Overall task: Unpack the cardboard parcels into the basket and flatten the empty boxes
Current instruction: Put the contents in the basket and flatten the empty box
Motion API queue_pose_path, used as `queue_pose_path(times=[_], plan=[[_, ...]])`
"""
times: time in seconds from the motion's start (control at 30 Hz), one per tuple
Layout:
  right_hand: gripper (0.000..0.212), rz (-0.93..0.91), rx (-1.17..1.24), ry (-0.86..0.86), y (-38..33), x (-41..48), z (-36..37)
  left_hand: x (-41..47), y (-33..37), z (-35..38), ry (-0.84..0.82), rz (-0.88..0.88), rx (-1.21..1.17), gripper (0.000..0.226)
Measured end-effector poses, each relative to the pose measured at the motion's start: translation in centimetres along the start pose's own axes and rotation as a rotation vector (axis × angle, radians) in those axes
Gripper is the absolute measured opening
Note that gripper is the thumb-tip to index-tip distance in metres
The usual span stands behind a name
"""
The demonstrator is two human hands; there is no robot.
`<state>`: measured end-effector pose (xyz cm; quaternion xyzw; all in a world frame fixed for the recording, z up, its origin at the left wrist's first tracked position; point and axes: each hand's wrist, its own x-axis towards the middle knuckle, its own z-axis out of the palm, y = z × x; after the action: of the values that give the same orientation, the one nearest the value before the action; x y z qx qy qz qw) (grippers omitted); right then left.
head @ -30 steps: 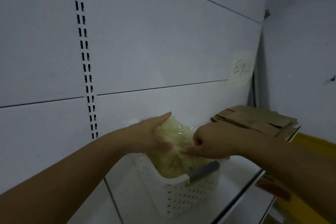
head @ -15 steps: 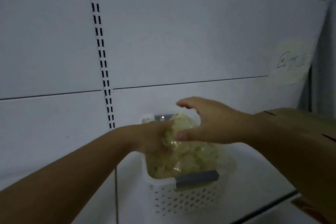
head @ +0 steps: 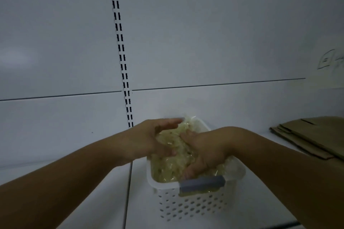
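Both hands are pressing on the clear bags (head: 167, 169) of pale yellow pieces filling the white perforated basket (head: 188, 206), which is standing at the back edge of the shelf (head: 111, 191). The left hand (head: 154, 139) is lying straight-fingered along the bags' far left side. The right hand (head: 206, 152), fingers extended toward the grey handle (head: 202, 183), is pushing down, gripping nothing. Flattened cardboard (head: 312, 135) is lying toward the shelf's right edge

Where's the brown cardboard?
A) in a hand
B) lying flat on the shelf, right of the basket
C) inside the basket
B: the flattened cardboard lies on the shelf, to the right of the white basket.
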<state>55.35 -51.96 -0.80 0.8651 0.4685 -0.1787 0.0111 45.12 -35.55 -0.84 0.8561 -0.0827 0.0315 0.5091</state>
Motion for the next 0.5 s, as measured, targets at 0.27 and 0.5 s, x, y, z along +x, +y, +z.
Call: queue_pose_path(times=[0.27, 0.5], plan=[[0.105, -0.063, -0.049, 0.11, 0.0, 0.4, 1.9, -0.2, 3.6, -2.0, 0.067, -0.052, -0.394, 0.046], [0.09, -0.124, 0.113, 0.388, 0.1, -0.8, 2.2, 2.8, 2.1, 1.7, -0.221, -0.189, 0.64, 0.106]])
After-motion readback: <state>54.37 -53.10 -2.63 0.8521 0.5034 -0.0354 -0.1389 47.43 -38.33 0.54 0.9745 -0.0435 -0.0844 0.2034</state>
